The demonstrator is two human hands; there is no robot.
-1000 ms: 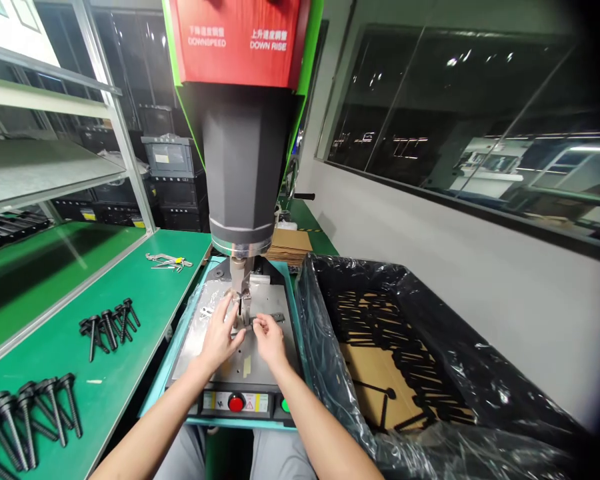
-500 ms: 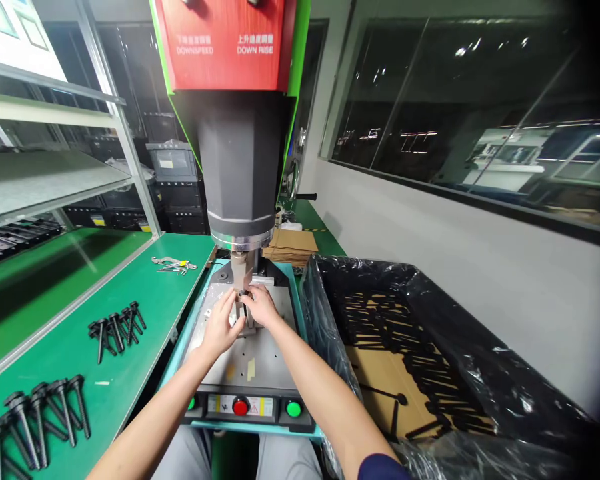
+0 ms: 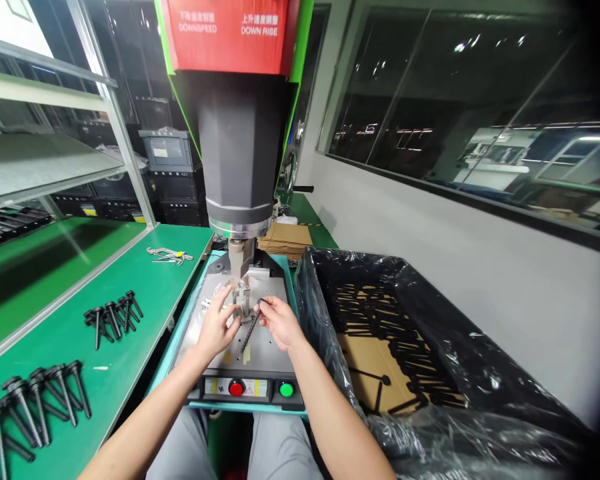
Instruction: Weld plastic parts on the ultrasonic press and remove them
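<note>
I am watching the right hand (image 3: 280,325) pinching a black threaded bolt (image 3: 251,329) between its fingers, just in front of the small fixture (image 3: 242,301) under the press head (image 3: 240,167). The left hand (image 3: 216,327) is resting with fingers spread, its tips touching that fixture. I am judging both hands to be sitting close under the head: a bump on the green button (image 3: 286,389) could be catching them, or the slanted bolt could be slipping free.

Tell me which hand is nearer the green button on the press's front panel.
Right. The right hand holds a black screw-like part on the plate just above the green button; the left hand sits farther left, above the red button.
</note>
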